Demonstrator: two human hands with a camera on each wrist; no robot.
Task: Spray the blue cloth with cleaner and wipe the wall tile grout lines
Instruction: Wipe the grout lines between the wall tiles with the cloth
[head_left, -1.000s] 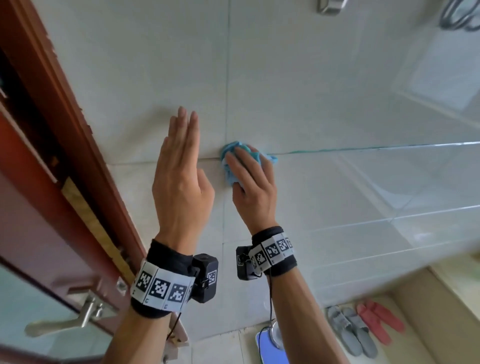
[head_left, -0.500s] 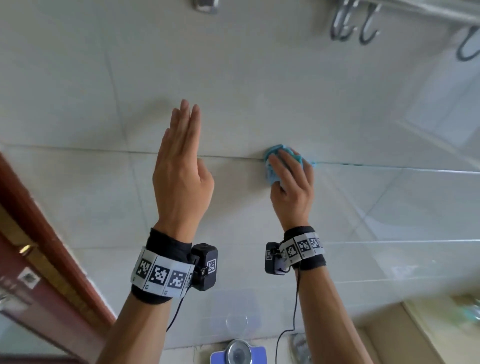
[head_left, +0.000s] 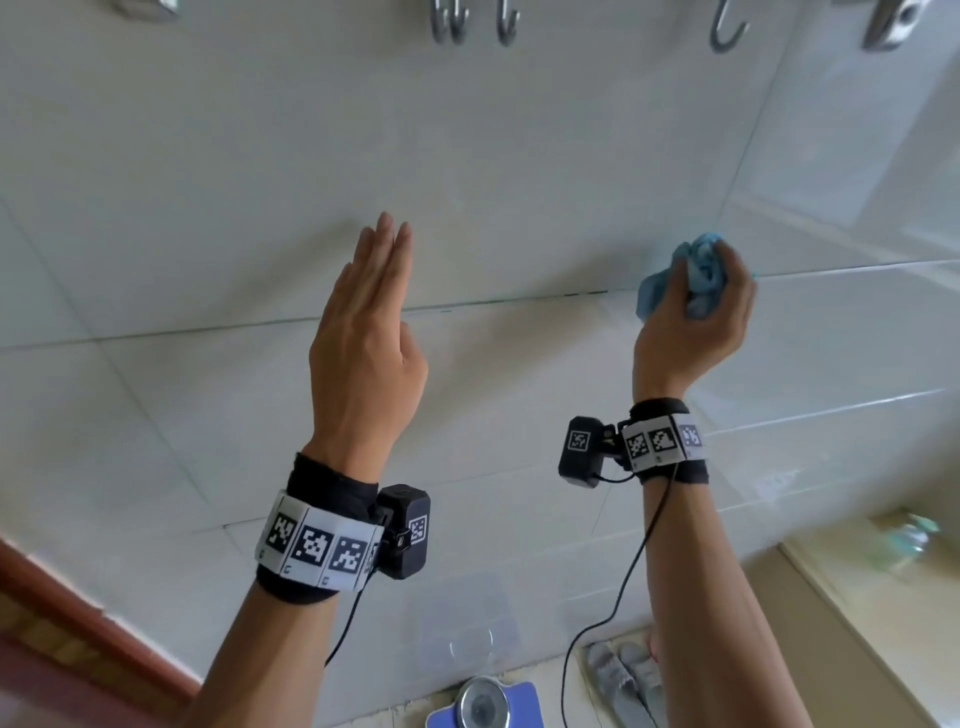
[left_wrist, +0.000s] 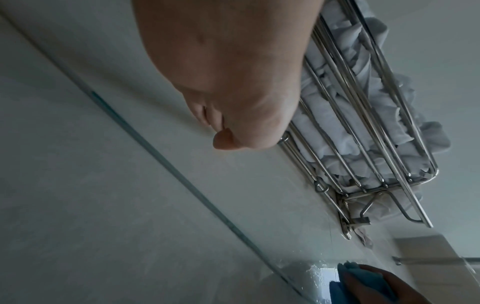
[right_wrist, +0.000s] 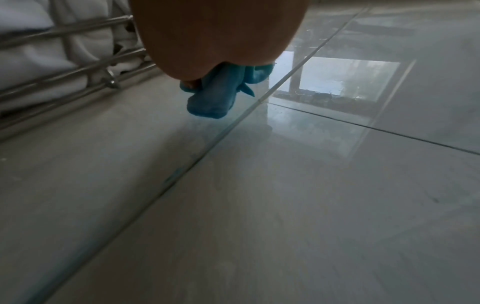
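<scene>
My right hand (head_left: 696, 306) grips a bunched blue cloth (head_left: 698, 275) against the pale tiled wall, on the horizontal grout line (head_left: 493, 301). That line carries dark and bluish marks to the left of the cloth. The cloth (right_wrist: 213, 96) hangs below my palm beside the grout line (right_wrist: 182, 168) in the right wrist view. My left hand (head_left: 371, 312) is raised flat with straight fingers, left of the cloth, holding nothing. The cloth (left_wrist: 363, 286) shows at the bottom edge of the left wrist view. No cleaner bottle is clearly visible.
Metal hooks (head_left: 467, 26) hang along the top of the wall. A steel rack with white towels (left_wrist: 363, 133) juts out above my hands. Below lie a blue scale (head_left: 485, 704) and grey slippers (head_left: 623, 680). A red-brown door frame (head_left: 78, 597) stands at lower left.
My right hand has slid the cloth to the right along the horizontal grout line and turned, fingers now curled round the bunch. The view panned right; the left hand stays raised and flat.
</scene>
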